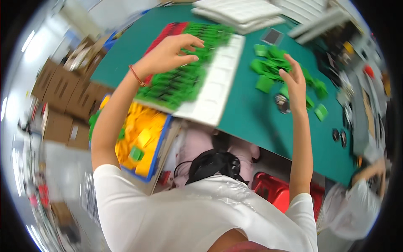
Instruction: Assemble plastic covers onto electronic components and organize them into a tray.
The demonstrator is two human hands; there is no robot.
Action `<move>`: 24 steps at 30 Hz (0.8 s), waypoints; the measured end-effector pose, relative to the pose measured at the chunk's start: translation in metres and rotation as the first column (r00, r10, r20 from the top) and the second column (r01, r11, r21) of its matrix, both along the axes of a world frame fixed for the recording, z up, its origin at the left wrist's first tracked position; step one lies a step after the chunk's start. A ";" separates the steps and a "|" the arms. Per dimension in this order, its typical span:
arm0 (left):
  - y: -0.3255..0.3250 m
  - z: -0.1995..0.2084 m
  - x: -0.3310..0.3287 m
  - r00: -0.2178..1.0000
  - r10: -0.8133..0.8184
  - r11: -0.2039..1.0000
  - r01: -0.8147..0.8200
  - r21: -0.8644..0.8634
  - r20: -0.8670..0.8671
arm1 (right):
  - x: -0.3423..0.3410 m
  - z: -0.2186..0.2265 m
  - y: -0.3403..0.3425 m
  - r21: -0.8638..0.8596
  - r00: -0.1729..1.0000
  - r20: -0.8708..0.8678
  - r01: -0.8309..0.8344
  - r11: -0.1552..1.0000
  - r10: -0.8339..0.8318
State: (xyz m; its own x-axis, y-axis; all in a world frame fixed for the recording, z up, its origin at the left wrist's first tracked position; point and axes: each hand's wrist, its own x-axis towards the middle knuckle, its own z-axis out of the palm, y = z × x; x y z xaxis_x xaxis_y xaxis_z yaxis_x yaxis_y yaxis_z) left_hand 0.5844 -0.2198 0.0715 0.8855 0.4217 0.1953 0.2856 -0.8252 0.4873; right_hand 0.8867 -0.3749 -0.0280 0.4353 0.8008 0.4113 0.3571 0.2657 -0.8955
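My left hand (174, 52) hovers over a white tray (212, 103), fingers spread and nothing visible in them. Rows of green pieces (184, 82) with dark parts between them cover most of that tray, with a band of red pieces (170, 31) along its far left side. A strip of bare white slots shows on the tray's right. Over at the loose pile of flat, square green pieces (265, 67), my right hand (296, 84) has thumb and forefinger apart; its other fingers are mostly hidden. Beside it lies a small round dark item (282, 103).
A blue bin (163, 140) of yellow pieces (140, 126) and a few green ones stands left of my lap. White trays (241, 12) are stacked at the back of the green table (247, 119). Equipment lines the right side, where another person (352, 206) sits. Cartons (67, 90) stand left.
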 end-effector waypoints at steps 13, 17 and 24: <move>-0.057 -0.055 -0.309 0.684 0.604 0.781 -0.404 0.476 -0.409 | -0.385 -0.039 0.071 -0.323 0.059 0.736 -0.845 0.426 0.674; -0.056 -0.081 -0.327 0.748 0.509 0.858 -0.407 0.313 -0.425 | -0.437 -0.062 0.080 -0.428 -0.003 0.764 -0.751 0.504 0.645; -0.066 -0.106 -0.344 0.816 0.457 0.885 -0.375 0.276 -0.355 | -0.465 -0.090 0.086 -0.337 0.103 0.781 -0.762 0.554 0.616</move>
State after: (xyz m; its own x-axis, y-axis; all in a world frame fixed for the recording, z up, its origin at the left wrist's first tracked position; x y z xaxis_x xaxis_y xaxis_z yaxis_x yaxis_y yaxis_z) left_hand 0.2405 -0.2857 -0.0347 0.6501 0.7595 -0.0237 0.7571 -0.6447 0.1060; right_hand 0.4214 -0.2888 -0.1184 -0.8284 0.4815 0.2863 0.4074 0.8686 -0.2821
